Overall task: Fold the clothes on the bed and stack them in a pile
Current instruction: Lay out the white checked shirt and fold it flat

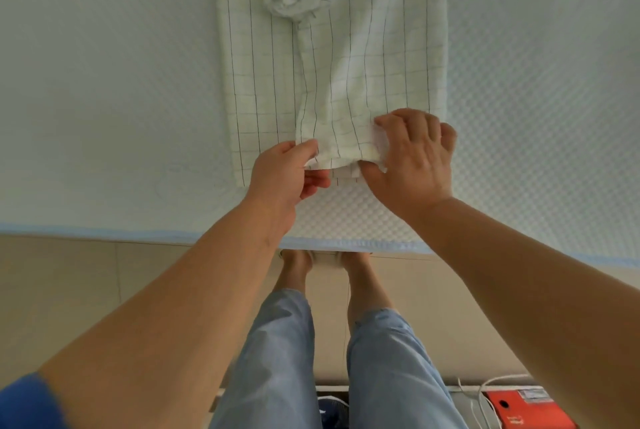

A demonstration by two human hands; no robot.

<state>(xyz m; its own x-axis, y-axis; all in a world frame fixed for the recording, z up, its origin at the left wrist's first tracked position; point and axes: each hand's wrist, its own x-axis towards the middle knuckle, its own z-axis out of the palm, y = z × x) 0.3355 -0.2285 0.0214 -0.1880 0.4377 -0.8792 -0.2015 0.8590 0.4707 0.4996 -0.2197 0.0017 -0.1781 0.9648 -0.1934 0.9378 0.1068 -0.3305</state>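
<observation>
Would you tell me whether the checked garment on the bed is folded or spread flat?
Partly folded: both hands, left hand and right hand, pinch a flap laid over the checked garment.

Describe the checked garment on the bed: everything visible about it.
The garment is off-white, thin woven cloth with a dark grid of fine lines. It lies flat on the bed, running away from the person, its far end cut off by the frame. A sleeve-like part is folded over its middle, and a rumpled opening shows near the top. The left hand and right hand pinch the near hem of the folded part.
</observation>
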